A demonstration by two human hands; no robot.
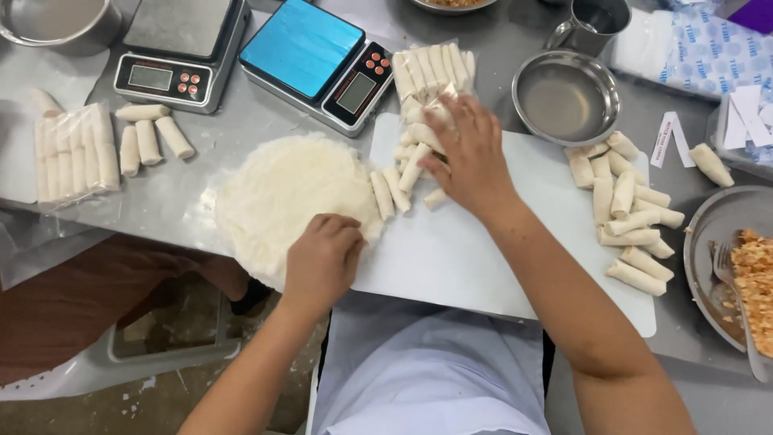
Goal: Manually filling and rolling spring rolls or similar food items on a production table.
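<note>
My left hand (pixel 324 256) rests curled on the near edge of a round stack of thin white wrappers (pixel 278 189) lying on the steel table. My right hand (pixel 471 153) reaches forward over a white cutting board (pixel 483 242) and touches a cluster of small rolled spring rolls (pixel 407 165) at the board's far left corner. Its fingers are spread over the rolls; whether it grips one is unclear. A clear bag of packed rolls (pixel 431 68) lies just beyond that hand.
Two digital scales (pixel 310 60) (pixel 179 48) stand at the back. A pile of rolls (pixel 624 213) lies on the board's right, beside a shallow steel bowl (pixel 566 97). A tray of orange filling with a fork (pixel 745 274) sits far right. More rolls and a bag (pixel 76 149) lie left.
</note>
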